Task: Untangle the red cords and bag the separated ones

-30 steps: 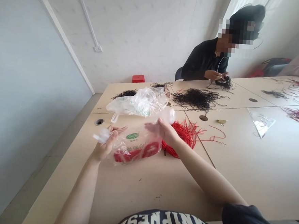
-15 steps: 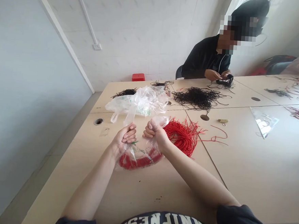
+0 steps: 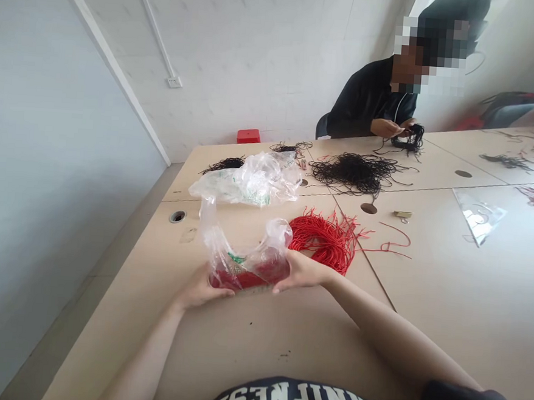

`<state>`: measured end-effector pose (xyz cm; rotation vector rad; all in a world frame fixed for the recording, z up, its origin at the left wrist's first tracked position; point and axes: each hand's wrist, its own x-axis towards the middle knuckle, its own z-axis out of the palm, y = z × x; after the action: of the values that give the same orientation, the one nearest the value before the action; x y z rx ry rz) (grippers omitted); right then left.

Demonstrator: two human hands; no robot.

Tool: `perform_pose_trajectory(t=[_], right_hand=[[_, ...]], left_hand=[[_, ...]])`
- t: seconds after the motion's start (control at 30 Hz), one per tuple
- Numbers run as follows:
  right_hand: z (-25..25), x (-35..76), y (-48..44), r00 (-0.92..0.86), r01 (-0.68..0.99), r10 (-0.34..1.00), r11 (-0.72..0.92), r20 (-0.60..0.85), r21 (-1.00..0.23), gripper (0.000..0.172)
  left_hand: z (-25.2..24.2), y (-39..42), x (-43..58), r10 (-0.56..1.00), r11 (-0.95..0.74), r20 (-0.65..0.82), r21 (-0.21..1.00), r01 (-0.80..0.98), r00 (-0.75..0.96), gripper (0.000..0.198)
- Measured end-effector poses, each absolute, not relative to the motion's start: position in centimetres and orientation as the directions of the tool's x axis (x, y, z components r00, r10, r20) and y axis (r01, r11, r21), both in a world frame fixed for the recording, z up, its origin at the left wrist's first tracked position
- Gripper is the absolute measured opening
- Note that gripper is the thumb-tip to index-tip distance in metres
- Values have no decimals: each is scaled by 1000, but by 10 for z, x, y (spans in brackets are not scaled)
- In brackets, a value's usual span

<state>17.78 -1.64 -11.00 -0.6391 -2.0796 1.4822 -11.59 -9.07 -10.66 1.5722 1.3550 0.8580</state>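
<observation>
Lowered from chest height to just above the tabletop, our hands now cradle the clear plastic bag (image 3: 244, 262) instead of pinching its top. Our left hand (image 3: 201, 293) cups its lower left side and our right hand (image 3: 303, 272) lies against its lower right, both in a wide, open-palmed hold around the bag. Inside, a coil of red cord (image 3: 238, 279) sits in the bottom, and the bag's slack upper part rises in a loose loop. Just beside our right hand lies a heap of loose red cord (image 3: 323, 240) on the pale wooden table (image 3: 247, 351). Farther along, a second crumpled plastic bag (image 3: 245, 180) lies near a pile of black cord (image 3: 353, 172). Across the table, a co-worker's hands (image 3: 386, 128) hold a small bunch of black cord (image 3: 411, 139).
</observation>
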Motion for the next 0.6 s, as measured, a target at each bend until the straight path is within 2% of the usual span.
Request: perform_pose_trajectory(t=[0.07, 0.13, 0.17, 0.27, 0.33, 0.43, 0.53, 0.6], right_hand=[[-122, 171, -19, -701, 185, 705, 331, 112, -925, 49], [-131, 164, -20, -619, 235, 778, 312, 105, -921, 23], [-133, 162, -19, -585, 245, 804, 302, 108, -921, 19], [-132, 162, -17, -557, 244, 823, 289, 110, -926, 20], [-125, 165, -14, -595, 186, 794, 283, 121, -941, 24], [-108, 166, -10, -613, 12, 768, 241, 183, -970, 41], [-89, 160, -8, -565, -102, 802, 163, 192, -981, 28], [-80, 152, -7, -520, -132, 841, 97, 152, -987, 24]], left_hand=[[-119, -96, -112, 997, 4, -37, 899, 437, 67, 27], [-125, -98, -107, 1000, 12, -20, 892, 452, 11, 19], [-125, -98, -105, 1000, 6, -11, 893, 450, 7, 18], [-114, -95, -101, 998, -21, -9, 899, 437, 67, 21], [-101, -92, -100, 988, -40, -20, 922, 386, 150, 36], [-82, -86, -97, 978, -20, -26, 976, 218, 207, 56], [-65, -75, -88, 985, -20, -9, 985, 172, 169, 50], [-54, -68, -78, 988, -112, 88, 975, 194, 127, 39]])
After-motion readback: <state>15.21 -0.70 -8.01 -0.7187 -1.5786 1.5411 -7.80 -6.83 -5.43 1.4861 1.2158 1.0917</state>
